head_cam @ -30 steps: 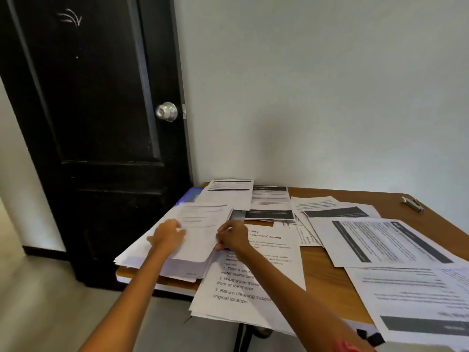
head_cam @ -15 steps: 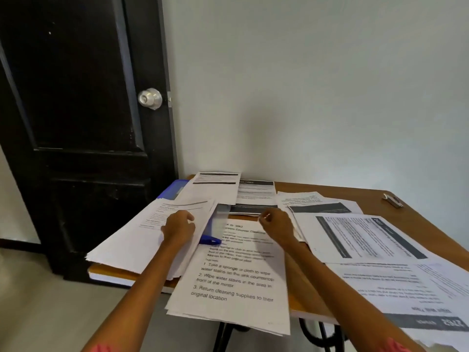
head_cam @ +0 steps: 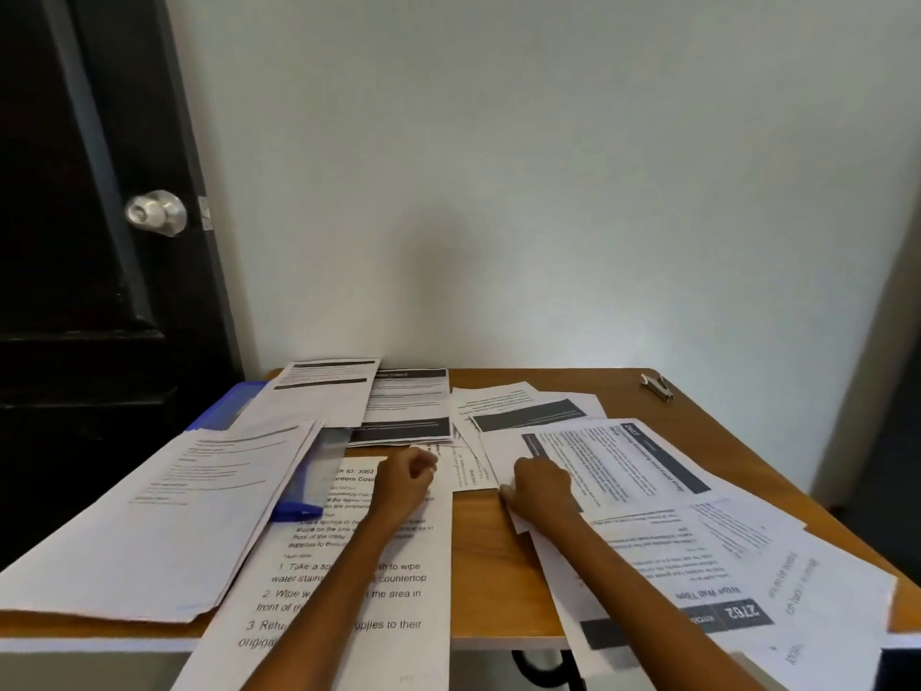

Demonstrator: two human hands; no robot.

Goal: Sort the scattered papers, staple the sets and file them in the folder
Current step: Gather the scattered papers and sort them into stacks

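Watching from my end, I see the right hand (head_cam: 540, 486) has swung off the middle sheet (head_cam: 349, 566) and now sits on the near-left corner of the right-hand pile (head_cam: 648, 491), fingers curled over that corner; whether it actually pinches the top page I cannot tell, since the fingertips are hidden. My left hand (head_cam: 406, 478) has left the left stack (head_cam: 164, 516) and hovers over the top of the middle sheet, fingers curled in loosely, with a white scrap edge just beside its knuckles; I cannot tell if it grips anything. That left stack lies squared at the table's (head_cam: 478, 541) left edge, partly covering the blue folder (head_cam: 299, 486), whose corner pokes out beside the middle sheet. The stapler (head_cam: 657, 387) rests untouched at the far right, well apart from both hands. I judge 1 set is gathered and sorting moves on to the right pile; stapling and filing are not yet begun.
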